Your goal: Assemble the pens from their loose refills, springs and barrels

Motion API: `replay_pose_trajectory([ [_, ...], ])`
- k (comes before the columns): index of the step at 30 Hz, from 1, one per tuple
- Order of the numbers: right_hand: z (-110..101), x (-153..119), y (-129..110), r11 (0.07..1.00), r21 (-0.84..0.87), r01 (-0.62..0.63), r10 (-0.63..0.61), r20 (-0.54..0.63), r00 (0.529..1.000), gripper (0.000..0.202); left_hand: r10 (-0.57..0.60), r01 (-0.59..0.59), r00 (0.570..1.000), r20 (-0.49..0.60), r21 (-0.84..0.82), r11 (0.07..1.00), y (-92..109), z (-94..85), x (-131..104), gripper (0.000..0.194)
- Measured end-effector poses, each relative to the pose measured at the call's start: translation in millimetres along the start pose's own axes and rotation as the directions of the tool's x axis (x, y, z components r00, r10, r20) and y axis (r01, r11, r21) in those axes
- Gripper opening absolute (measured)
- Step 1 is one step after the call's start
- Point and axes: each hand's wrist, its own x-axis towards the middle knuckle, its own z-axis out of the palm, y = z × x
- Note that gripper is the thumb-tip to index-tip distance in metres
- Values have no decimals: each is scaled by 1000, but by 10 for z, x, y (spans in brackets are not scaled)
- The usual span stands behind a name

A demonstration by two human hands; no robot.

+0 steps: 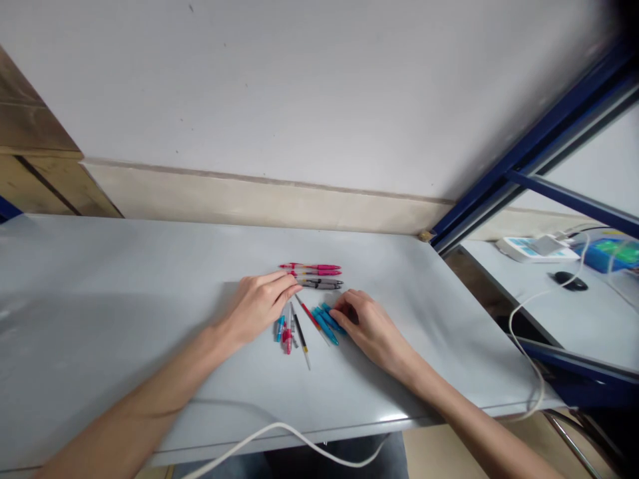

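My left hand (264, 301) has its thumb and fingers pinched together at the left ends of the black pens (323, 284), which lie side by side. Just beyond them are pink pens (324, 267) laid parallel. My right hand (368, 322) is curled, its fingertips on one of the bright blue pen barrels (327, 324). Between the hands lie a red refill (308, 309) and a black refill (301, 334) with a yellow band. Left of these rest a small blue pen part (279, 328) and a pink pen part (287, 340).
The pens lie on a light grey table (124, 286) against a wall. A white cable (294, 432) crosses the front edge. To the right, past a blue metal frame (499, 159), a second table holds a black mouse (570, 281) and a white device (536, 249).
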Motion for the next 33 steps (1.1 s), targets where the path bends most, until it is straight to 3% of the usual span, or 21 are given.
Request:
replay_pose_trajectory([
  [3,-119,173,-56,996,85,-36,33,26,999,21,5,-5,1000,-3,-6,1000,-15,-7,6,31],
  [7,-201,507,-68,961,270,64,-39,-97,995,25,-2,2,1000,-24,-12,1000,-43,-6,7,29],
  [10,-92,672,-30,877,474,75,-23,-115,993,29,-30,29,999,-25,-22,999,-58,-1,5,29],
  [14,100,665,32,763,646,34,48,-109,993,28,-46,46,999,-13,-28,999,-59,4,6,28],
  [26,175,578,75,636,772,-2,128,-102,987,24,-33,33,999,7,-45,998,-56,8,6,27],
  [33,177,549,59,714,698,43,70,-133,989,24,7,-6,999,40,-25,1000,-47,6,1,28],
])
